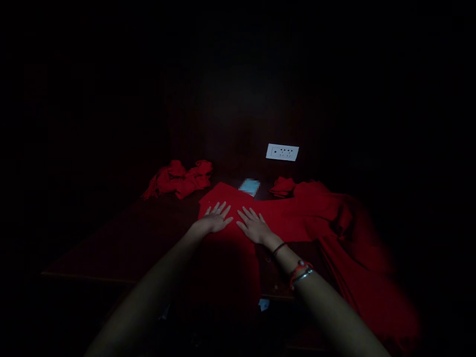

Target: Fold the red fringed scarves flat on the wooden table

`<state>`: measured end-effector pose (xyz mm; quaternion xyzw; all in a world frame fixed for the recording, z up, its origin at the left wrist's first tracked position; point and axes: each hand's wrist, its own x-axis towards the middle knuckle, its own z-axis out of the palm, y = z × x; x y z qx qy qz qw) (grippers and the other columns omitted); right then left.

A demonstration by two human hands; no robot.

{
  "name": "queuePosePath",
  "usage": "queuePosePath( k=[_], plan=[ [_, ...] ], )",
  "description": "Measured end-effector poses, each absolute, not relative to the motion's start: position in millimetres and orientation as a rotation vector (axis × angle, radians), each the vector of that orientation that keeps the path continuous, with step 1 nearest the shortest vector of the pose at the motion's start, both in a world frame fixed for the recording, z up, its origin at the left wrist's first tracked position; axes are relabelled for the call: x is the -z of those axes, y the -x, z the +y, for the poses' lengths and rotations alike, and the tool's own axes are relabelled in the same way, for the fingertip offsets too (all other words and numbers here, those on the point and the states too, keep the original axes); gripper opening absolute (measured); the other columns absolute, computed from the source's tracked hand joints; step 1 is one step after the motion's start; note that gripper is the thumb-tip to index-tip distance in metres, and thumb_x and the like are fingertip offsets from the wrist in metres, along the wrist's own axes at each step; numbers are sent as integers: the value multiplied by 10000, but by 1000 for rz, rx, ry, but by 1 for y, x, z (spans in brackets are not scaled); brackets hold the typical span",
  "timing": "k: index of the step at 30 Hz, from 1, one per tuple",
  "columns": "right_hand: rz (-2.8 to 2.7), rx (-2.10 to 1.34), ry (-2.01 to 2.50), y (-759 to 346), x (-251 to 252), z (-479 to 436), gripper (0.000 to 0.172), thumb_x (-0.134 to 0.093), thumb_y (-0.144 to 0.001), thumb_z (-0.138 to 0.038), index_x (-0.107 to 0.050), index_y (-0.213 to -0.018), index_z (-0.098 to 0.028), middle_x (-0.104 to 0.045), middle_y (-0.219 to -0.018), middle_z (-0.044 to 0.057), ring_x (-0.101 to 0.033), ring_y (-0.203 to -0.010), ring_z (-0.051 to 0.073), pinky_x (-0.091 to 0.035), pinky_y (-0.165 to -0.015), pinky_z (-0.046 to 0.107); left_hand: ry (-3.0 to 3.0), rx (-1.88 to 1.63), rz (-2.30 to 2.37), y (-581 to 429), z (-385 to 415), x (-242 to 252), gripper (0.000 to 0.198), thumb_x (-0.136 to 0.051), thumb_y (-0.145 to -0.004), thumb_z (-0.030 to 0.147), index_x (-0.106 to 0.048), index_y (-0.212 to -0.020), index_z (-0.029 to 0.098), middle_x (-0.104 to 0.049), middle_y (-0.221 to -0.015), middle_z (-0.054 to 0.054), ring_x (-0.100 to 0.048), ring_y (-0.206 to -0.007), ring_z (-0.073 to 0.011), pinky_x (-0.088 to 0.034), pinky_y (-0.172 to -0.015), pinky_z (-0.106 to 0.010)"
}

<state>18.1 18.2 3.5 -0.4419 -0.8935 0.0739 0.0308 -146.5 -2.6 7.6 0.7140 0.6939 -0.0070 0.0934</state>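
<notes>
A red cloth (230, 253), likely a scarf since fringe shows on similar pieces, lies spread on the dark table and hangs over its front edge. Flat on it rests my left hand (216, 218), fingers spread, with a ring on one finger. Close beside it, my right hand (255, 225) also lies palm down on the cloth, fingers apart; bracelets circle that wrist. From under the hands the red fabric runs right into a loose, rumpled heap (320, 203) that drapes over the table's edge. Neither hand grasps anything.
A crumpled red fringed scarf (182, 178) lies at the back left of the table (111, 248). Behind the cloth is a pale blue, blurred flat item (250, 187). A white socket panel (282, 152) is on the back wall. Deep darkness hides the surroundings.
</notes>
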Motion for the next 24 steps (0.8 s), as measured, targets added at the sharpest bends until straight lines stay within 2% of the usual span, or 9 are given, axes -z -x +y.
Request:
queuePosePath(
  k=[5,9,13,18,21,24],
  plan=[
    [-2610,-196,1703,-62,8,42,565,-114,-808,-483,-131,-1298,-203,-98,-1358,25,-69,-1222,205,-64,-969,413,-1957,47,2140,151,-2,-11,702,-198,-742,598,-61,-1301,196,44,-1344,-42,44,-1205,-279,-81,-951,-444],
    [-2522,-221,1796,-78,6,47,554,-170,-817,-438,-191,-1286,-144,-134,-1349,70,-103,-1216,222,-112,-962,406,-1942,16,2148,156,-1,-13,720,-214,-727,617,-84,-1300,200,34,-1347,-45,37,-1207,-278,-79,-955,-438],
    [-2419,-176,1667,-58,-6,44,500,-272,-807,-369,-342,-1206,-76,-311,-1272,142,-254,-1169,212,-218,-928,322,-1692,-61,2454,168,0,-17,708,-223,-740,595,-107,-1301,179,-5,-1352,-91,14,-1206,-299,-107,-942,-462],
    [-2347,-312,1625,-24,-22,41,410,-352,-771,-340,-467,-1064,-77,-516,-1066,145,-486,-952,184,-355,-767,234,-1402,-47,2599,174,-2,-22,711,-258,-758,543,-141,-1294,91,-123,-1335,-149,-69,-1205,-304,-164,-939,-431],
    [-2343,-323,1683,-10,-18,35,431,-360,-760,-378,-480,-1035,-68,-523,-1044,156,-478,-955,212,-357,-758,258,-1385,-26,2620,172,-4,-26,687,-274,-750,545,-278,-1253,76,-198,-1317,-149,-109,-1201,-298,-189,-934,-420],
    [-2330,-252,1663,-5,-12,28,494,-387,-744,-385,-423,-1101,-46,-488,-1086,171,-434,-1007,232,-334,-804,279,-1375,-57,2643,174,-6,-32,584,-376,-710,535,-472,-1122,133,-342,-1245,-146,-264,-1148,-300,-294,-874,-396]
  ],
)
